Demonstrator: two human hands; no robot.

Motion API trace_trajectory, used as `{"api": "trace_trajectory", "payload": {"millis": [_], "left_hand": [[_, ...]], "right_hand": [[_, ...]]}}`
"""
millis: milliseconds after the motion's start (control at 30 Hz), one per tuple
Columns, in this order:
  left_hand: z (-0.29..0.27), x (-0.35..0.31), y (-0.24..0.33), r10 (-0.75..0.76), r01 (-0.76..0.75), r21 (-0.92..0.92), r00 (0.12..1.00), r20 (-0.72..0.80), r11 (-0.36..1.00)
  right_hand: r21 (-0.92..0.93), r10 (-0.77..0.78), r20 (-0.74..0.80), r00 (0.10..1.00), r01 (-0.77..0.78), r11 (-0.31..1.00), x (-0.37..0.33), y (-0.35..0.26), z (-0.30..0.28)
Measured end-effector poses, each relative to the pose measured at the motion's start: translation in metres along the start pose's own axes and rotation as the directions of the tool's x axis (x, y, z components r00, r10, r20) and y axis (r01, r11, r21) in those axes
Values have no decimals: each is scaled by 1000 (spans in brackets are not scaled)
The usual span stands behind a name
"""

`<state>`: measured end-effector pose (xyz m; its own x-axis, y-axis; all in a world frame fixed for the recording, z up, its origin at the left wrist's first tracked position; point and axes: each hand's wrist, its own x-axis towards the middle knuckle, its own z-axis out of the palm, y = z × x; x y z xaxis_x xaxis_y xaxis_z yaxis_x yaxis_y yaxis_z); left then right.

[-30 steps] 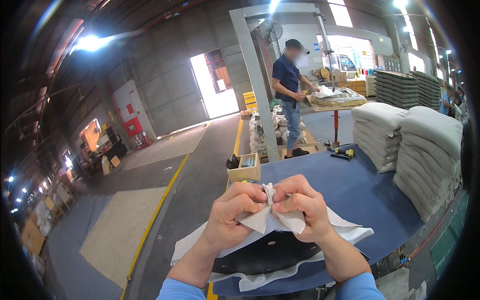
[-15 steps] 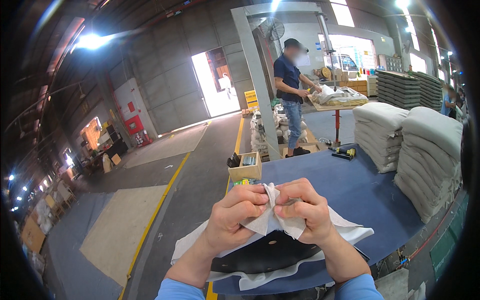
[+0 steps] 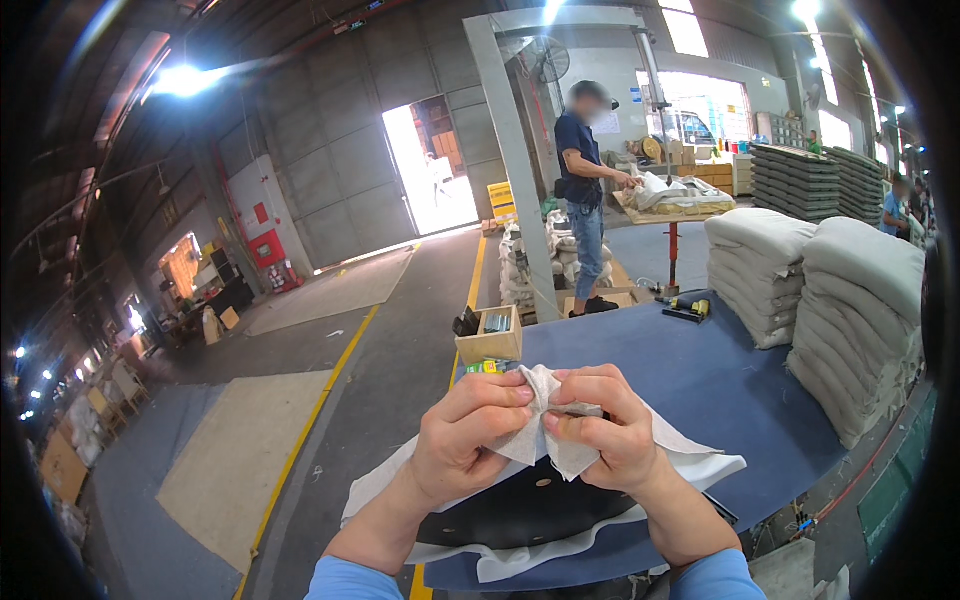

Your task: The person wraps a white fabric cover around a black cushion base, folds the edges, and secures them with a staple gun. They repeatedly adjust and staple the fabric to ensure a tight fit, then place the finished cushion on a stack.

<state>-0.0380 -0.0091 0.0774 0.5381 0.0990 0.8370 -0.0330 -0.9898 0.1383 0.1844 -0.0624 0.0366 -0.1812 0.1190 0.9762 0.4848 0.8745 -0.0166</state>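
Light grey-beige fabric (image 3: 519, 446) is pinched up in front of me between both hands. My left hand (image 3: 462, 428) is closed on its left side, thumb and fingers pressed together. My right hand (image 3: 612, 428) grips the right side, thumb against a bunched fold at the middle. Below the hands lies a dark, curved panel (image 3: 500, 515) with small round holes. The fabric hangs over its far edge, and a white layer (image 3: 512, 566) sticks out along its near edge. All this rests on a blue-topped table (image 3: 740, 410).
Beyond my hands stands a wooden box (image 3: 490, 341) with metal strips and dark items. A yellow-and-black power tool (image 3: 688, 307) lies farther right. Two tall stacks of padded pale pieces (image 3: 860, 315) line the right edge. A co-worker (image 3: 583, 190) stands at another table behind a grey post (image 3: 512, 150).
The fabric fold between my hands has shifted slightly, and my right fingers have moved on it. The co-worker has straightened up, with an arm reaching over the other table.
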Motion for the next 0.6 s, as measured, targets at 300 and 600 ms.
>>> {"api": "trace_trajectory", "payload": {"millis": [300, 600], "left_hand": [[-3, 2, 0, -24, 24, -51, 1000, 7, 998], [-2, -1, -6, -54, 54, -79, 999, 1, 995]], "right_hand": [[-7, 7, 18, 1000, -6, 1000, 2, -1, 0], [-37, -16, 5, 1000, 16, 999, 4, 2, 2]]}}
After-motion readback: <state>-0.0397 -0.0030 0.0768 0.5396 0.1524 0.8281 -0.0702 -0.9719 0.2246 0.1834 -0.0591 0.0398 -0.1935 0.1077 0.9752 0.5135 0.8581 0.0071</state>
